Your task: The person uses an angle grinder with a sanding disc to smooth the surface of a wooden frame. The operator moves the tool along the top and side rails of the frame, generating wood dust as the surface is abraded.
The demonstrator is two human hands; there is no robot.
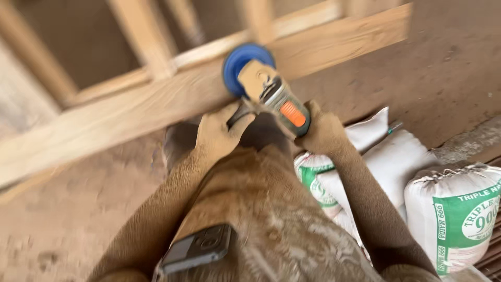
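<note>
A hand-held angle grinder with a blue round disc guard and an orange patch on its body presses against a long pale wooden rail of a timber frame. My right hand grips the grinder's body from the rear. My left hand is closed around the grinder's side handle, just below the rail. Both arms and hands are coated in sawdust. The frame is blurred by motion.
White sacks with green print are stacked at the right on the dirt floor. A dark phone sticks out of my dusty clothing at the bottom. More wooden bars of the frame cross above the rail.
</note>
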